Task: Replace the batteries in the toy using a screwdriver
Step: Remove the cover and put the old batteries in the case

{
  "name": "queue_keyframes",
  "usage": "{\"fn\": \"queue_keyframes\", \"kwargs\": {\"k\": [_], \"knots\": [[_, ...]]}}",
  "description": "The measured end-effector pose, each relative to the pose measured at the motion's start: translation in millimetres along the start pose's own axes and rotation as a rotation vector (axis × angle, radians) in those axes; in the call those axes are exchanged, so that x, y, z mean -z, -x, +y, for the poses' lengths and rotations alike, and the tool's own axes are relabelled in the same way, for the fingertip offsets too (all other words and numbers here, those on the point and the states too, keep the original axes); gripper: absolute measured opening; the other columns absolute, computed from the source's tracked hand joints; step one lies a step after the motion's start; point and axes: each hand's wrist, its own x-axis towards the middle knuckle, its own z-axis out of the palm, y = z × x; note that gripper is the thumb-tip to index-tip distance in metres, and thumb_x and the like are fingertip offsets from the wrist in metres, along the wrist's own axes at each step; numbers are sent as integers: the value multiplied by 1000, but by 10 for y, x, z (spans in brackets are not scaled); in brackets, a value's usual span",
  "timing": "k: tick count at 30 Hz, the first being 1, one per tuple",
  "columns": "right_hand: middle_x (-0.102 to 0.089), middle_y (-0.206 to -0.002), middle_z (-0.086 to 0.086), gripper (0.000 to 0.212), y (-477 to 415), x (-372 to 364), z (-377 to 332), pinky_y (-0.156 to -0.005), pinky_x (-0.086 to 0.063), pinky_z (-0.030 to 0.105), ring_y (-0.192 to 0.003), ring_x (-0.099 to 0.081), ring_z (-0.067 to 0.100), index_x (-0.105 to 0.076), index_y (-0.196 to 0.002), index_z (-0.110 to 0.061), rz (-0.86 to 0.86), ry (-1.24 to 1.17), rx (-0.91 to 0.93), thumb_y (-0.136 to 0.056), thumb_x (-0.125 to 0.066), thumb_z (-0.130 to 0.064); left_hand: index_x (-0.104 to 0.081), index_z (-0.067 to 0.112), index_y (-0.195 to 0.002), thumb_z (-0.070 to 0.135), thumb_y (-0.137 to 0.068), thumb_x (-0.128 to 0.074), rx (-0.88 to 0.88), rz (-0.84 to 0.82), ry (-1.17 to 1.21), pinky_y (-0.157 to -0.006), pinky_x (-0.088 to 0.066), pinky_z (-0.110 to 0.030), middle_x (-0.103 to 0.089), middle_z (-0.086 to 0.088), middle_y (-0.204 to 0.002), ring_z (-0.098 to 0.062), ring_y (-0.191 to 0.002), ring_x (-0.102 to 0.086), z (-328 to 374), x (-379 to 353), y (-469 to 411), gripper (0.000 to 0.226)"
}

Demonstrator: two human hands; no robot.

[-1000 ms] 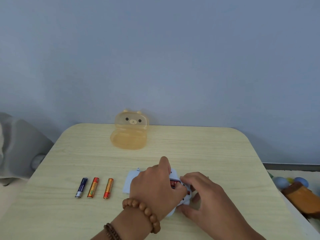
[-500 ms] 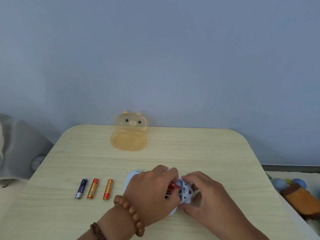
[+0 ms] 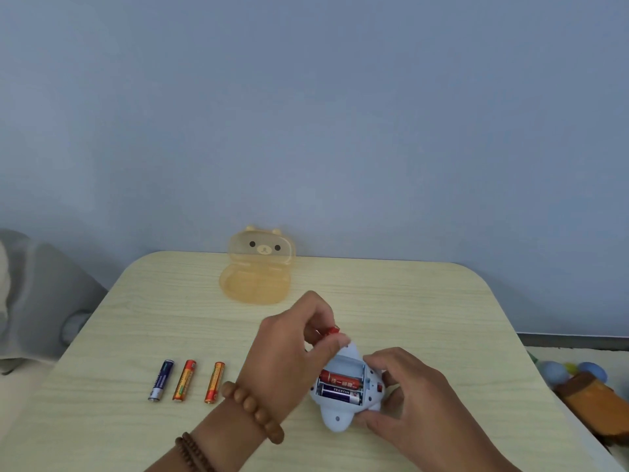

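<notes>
A pale blue toy (image 3: 337, 415) lies bottom-up on the table with its battery bay open. A red battery (image 3: 340, 379) and a dark blue battery (image 3: 340, 394) sit in the bay; the slot behind them is empty. My left hand (image 3: 292, 349) is lifted just above the toy, pinching a red battery (image 3: 332, 331) between thumb and fingers. My right hand (image 3: 408, 393) grips the toy's right side and holds it steady. Three loose batteries lie in a row to the left: a blue one (image 3: 161, 379), an orange one (image 3: 184, 379) and another orange one (image 3: 214, 382). No screwdriver is visible.
An open, translucent orange bear-shaped box (image 3: 258, 267) stands at the back of the light wooden table (image 3: 442, 308). A grey cushion (image 3: 37, 298) lies off the left edge. Coloured toys (image 3: 585, 386) sit beyond the right edge.
My left hand has risen off the toy, pulling a red battery out of the bay. The open bay with two batteries left in it is now uncovered. My right hand stays on the toy.
</notes>
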Motion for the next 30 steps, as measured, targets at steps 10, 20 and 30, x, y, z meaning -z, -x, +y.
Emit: {"fn": "queue_keyframes", "kwargs": {"k": [10, 20, 30], "knots": [[-58, -116, -22, 57, -34, -34, 11, -77, -46, 11, -103, -59, 2, -57, -114, -48, -36, 1, -28, -61, -74, -59, -75, 9, -76, 3, -73, -83, 164, 22, 287, -61, -59, -29, -70, 6, -110, -23, -72, -73, -112, 349, -187, 10], [-52, -121, -24, 54, -88, -14, 34, -82, -48, 14, -106, -59, 1, -53, -108, -52, -63, 4, -16, -58, -68, -63, -76, 18, -87, 5, -67, -87, 16, -42, -111, -75, -61, -28, -67, 5, -109, -12, -82, -73, -441, 1100, -470, 27], [-26, -136, -34, 44, -123, 28, 23, -86, -39, 2, -117, -46, -16, -44, -100, -69, -116, -4, 1, -63, -68, -65, -61, 41, -92, 41, -69, -84, -34, -286, -781, -76, -54, -27, -60, 24, -91, 6, -82, -58, -926, 1420, -1022, 33]]}}
